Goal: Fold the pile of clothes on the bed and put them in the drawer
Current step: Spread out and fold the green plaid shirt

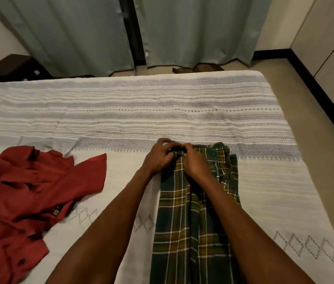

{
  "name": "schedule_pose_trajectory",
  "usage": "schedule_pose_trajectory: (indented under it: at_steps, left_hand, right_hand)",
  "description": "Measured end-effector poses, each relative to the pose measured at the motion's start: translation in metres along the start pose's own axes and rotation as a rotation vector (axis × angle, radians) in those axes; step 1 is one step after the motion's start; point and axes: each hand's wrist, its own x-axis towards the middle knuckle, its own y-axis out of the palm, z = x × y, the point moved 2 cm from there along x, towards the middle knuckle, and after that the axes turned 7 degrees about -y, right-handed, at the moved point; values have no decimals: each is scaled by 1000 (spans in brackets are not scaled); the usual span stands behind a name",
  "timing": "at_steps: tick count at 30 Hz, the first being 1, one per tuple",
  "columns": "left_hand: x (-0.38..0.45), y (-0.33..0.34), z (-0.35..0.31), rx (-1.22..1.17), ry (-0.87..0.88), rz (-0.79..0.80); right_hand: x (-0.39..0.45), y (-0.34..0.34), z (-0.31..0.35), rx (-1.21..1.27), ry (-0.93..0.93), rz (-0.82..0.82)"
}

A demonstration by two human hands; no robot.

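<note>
Two garments are seen on the bed (182,111): a green plaid shirt (184,212) laid lengthwise in front of the person, and a red shirt (30,185) crumpled, well apart to the left. No drawer is in view.

Step in hand, as judged: the plaid shirt is being folded, sides already turned in to a narrow strip, far end being dressed at the collar. Red shirt untouched. Task judged early: nothing folded fully, nothing stowed.

Left hand (159,157) is closed, fingers pinched on a small dark tab of the plaid fabric at the far end. Right hand (192,162) is closed beside it, fingers curled onto the same edge, palm resting on the cloth. The hands are touching each other. A button is visible just right of the right hand.

Next move, as judged:
- far edge to be squared and flattened first
- strip then to be folded along its length, collar end brought toward the hem or the reverse
- layers to be held so the turned-in sides are not let slip out

Risk: loose flannel, fold likely to skew if only one edge is pulled.
</note>
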Motion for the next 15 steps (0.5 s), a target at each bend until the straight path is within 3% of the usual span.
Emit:
schedule_pose_trajectory:
  at_steps: [4, 7, 10, 13, 15]
  left_hand:
    - [9, 0, 2, 249, 75, 6]
    - [7, 5, -2, 390, -10, -171]
    - [-10, 7, -12, 362, -147, -341]
    - [-43, 11, -23, 290, 28, -408]
    - [-68, 17, -21, 241, 80, -360]
  right_hand:
    - [-3, -4, -8, -59, -67, -55]
    - [-10, -5, -18, -107, -129, -120]
    - [-18, -4, -20, -153, -151, -224]
    - [-41, -4, -6, -343, -241, -312]
    - [-64, -1, 6, -407, -398, -253]
